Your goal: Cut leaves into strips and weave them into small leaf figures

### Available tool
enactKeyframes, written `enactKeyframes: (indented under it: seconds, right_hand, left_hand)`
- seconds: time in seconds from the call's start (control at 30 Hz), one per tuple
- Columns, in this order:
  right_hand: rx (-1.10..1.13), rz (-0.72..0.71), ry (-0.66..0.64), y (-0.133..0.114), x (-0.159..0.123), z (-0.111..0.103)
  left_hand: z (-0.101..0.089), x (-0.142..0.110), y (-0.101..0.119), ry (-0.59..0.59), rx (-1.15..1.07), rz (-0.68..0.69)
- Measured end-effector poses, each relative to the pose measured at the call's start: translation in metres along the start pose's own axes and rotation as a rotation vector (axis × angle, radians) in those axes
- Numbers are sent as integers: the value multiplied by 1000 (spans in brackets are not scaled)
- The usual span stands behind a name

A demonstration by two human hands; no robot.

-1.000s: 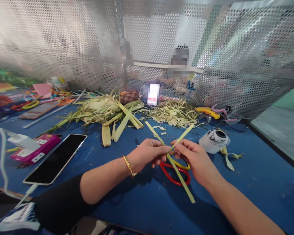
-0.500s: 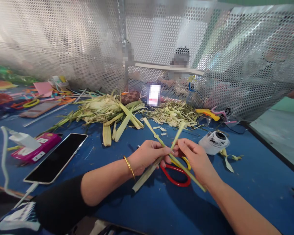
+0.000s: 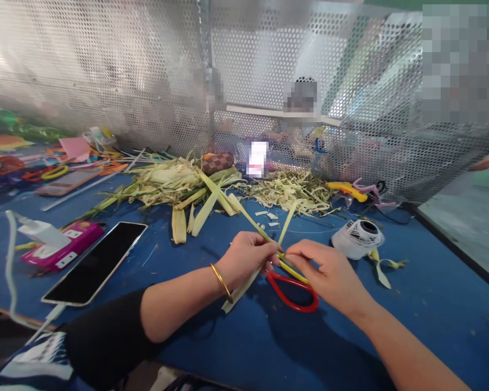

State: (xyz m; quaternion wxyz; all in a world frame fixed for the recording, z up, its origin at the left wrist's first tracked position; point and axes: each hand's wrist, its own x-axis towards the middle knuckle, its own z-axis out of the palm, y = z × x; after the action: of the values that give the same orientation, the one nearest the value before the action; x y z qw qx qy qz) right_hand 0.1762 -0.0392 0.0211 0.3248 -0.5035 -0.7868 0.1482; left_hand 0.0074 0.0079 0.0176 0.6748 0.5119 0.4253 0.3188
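Two pale green leaf strips cross between my hands just above the table. One strip (image 3: 249, 215) reaches up to the left, and another strip (image 3: 287, 222) points up to the right. My left hand (image 3: 250, 256) pinches them near the crossing, and a flat tail comes out beneath its wrist. With thumb and forefinger together, my right hand (image 3: 328, 267) grips a strip close to the left fingertips. Red-and-yellow-handled scissors (image 3: 301, 308) lie under the hands, their blades mostly hidden.
A heap of leaves (image 3: 166, 182) and a pile of shredded strips (image 3: 291, 190) lie at the back, before a perforated metal screen (image 3: 126, 81). A thread spool (image 3: 357, 239) stands right. Left are a phone (image 3: 95, 263) and a magenta power strip (image 3: 63, 247). People are behind the screen.
My right hand has turned and now pinches lower at the crossing. The strip end that stretched under my right hand no longer shows. The upper strip ends have shifted left.
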Motion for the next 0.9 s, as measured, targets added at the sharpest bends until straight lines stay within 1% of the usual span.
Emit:
enactKeyframes:
  seconds: [0.07,0.1,0.13,0.17,0.23,0.3,0.33,0.37,0.43,0.5,0.57,0.63,0.73,0.8,0.87,0.9]
  right_hand:
    - [-56,-33,167,0,0,-1]
    - [-74,-27,224,0,0,-1]
    - [-82,-5,242,0,1,-1]
    - [-76,31,222,0,2,1]
    - [-9,129,100,-2,3,5]
    - [157,245,-35,-5,5,10]
    - [263,300,-68,-7,5,12]
    - [369,348,-70,-9,6,13]
    - [527,403,4,-14,6,12]
    - [569,393,108,-17,5,9]
    - [555,356,192,-18,4,7]
    - [544,334,232,-18,3,6]
    - [559,334,261,-15,2,7]
    - [534,322,311,-13,2,7]
    - [466,268,379,-12,1,6]
    - [414,219,407,-11,0,5]
  left_hand:
    - [2,-4,0,-78,67,-36]
    - [3,-7,0,-140,107,-57]
    - [5,-10,0,-206,145,-76]
    - [6,-13,-2,-275,177,-93]
    - [9,-17,-6,-383,227,-110]
    - [11,-19,-10,-456,273,-108]
    - [12,-19,-11,-480,290,-107]
    - [12,-19,-12,-494,304,-109]
    - [12,-17,-12,-473,325,-128]
    - [12,-16,-10,-400,354,-162]
    - [12,-14,-9,-327,367,-192]
    - [11,-12,-8,-289,356,-205]
    - [9,-10,-9,-269,325,-186]
    - [8,-9,-9,-261,309,-161]
    - [7,-9,-7,-253,303,-146]
    - [7,-9,-6,-240,305,-146]
